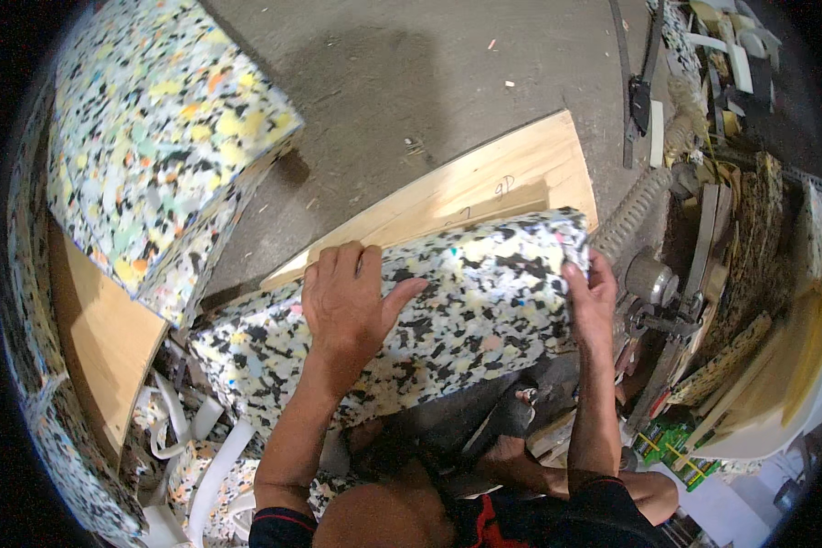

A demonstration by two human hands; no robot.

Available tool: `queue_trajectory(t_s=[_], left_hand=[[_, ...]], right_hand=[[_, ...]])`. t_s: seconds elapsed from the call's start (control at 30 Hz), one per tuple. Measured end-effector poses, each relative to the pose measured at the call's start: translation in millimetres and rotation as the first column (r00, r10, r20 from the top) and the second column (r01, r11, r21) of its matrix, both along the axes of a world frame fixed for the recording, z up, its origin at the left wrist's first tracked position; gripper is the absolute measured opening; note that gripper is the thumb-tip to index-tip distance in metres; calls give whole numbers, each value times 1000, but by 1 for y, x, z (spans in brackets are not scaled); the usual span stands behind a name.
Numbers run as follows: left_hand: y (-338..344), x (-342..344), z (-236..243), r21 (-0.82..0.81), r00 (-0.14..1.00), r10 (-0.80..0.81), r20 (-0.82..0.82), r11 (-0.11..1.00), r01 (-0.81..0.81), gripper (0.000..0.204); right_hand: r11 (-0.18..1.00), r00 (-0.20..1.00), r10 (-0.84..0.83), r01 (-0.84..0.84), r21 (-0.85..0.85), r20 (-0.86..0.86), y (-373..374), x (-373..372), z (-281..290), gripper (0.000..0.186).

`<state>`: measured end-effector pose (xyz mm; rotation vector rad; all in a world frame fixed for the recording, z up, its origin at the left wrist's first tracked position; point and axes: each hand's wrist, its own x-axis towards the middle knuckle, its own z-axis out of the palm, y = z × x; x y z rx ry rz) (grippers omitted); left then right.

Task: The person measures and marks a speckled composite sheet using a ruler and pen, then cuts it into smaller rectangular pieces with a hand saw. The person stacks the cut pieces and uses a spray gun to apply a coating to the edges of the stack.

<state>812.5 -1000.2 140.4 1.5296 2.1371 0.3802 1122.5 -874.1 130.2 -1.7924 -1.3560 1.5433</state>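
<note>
A speckled foam slab (470,310) of black, white and pale yellow chips lies tilted across the middle, along the near side of a pale plywood board (493,160) that has pencil marks on it. My left hand (347,306) lies over the slab's upper left part, fingers curled at its far edge and thumb spread along the surface. My right hand (589,292) holds the slab's right end, thumb on the face and fingers round the side. Part of the board is hidden behind the slab.
Another foam piece (169,128) stands at upper left beside a plywood panel (100,338). White foam offcuts (210,484) lie at lower left. On the right are a ribbed hose (630,210), a metal tool (648,283), strips and boards (740,365). My foot (516,406) shows below the slab.
</note>
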Motion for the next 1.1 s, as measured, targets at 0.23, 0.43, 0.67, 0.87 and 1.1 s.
queue_trajectory(t_s=[0.23, 0.43, 0.67, 0.87, 1.1], left_hand=[[6, -9, -4, -19, 996, 31, -84, 999, -33, 53], [54, 7, -3, 70, 997, -78, -20, 994, 79, 51], [143, 57, -25, 51, 986, -162, 42, 986, 160, 40], [159, 58, -3, 79, 993, -93, 77, 993, 87, 33], [156, 59, 1, -105, 974, 139, 176, 987, -122, 38]], right_hand=[[978, 927, 72, -138, 156, 367, 0, -35, -22, 35], [926, 882, 75, -235, 296, 464, -3, -65, -13, 46], [939, 876, 58, -212, 273, 479, -2, -100, 1, 57], [952, 878, 27, -169, 256, 478, 4, -118, 29, 59], [928, 888, -32, -144, 344, 459, 6, -116, 21, 57]])
